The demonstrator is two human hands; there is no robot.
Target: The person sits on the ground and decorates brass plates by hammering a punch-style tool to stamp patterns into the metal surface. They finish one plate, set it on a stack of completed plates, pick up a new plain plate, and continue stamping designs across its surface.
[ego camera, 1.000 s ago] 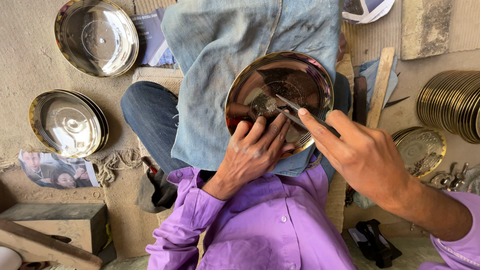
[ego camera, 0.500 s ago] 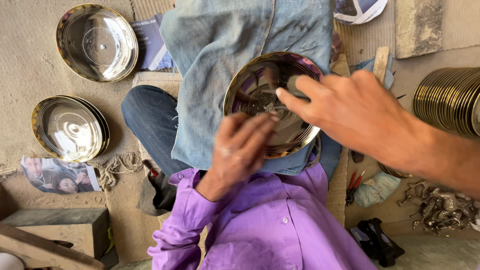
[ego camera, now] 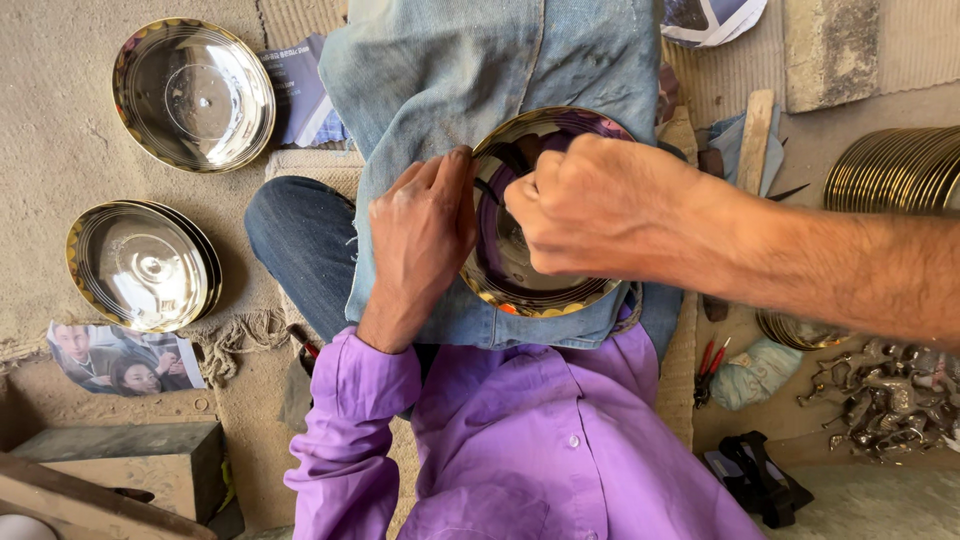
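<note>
A shiny round metal plate (ego camera: 545,292) with a patterned rim lies on the denim cloth (ego camera: 440,80) over my lap. My left hand (ego camera: 420,235) grips the plate's left rim, fingers curled over the edge. My right hand (ego camera: 600,205) hovers over the middle of the plate, closed into a fist around a thin dark tool (ego camera: 488,188). The tool's tip pokes out toward my left fingers. Most of the tool and the plate's centre are hidden under the fist.
Two stacks of similar plates (ego camera: 195,90) (ego camera: 140,262) sit on the floor at left, and another stack (ego camera: 895,170) stands on edge at right. A wooden stick (ego camera: 755,140), red-handled pliers (ego camera: 708,365), small metal parts (ego camera: 880,400) and a wooden block (ego camera: 120,465) lie around.
My right hand has swung left from the plate's right side to over its middle. My left hand slid from the plate's lower face up to its left rim.
</note>
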